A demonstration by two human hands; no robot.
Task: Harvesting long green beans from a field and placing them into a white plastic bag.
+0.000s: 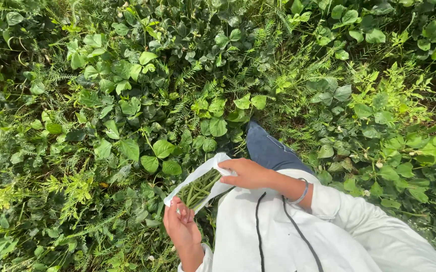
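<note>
Bag held open between two hands above a bed of leafy plants

The plastic bag (198, 184) sits low in the middle of the view, with the bean pods (199, 187) lying inside it. The right hand (248, 174) grips the bag's upper right edge; the left hand (180, 226) holds its lower left edge, fingers (184, 211) touching the rim. Behind the right hand, further up, a trouser leg (271, 148) pushes in among the leaves. Below and right of the bag lies the person's top, two drawstrings (278, 226) running down it, a bangle (303, 192) on the right wrist. Bean plants (142, 100) spread on all sides, with feathery weeds (72, 189) to the left.
</note>
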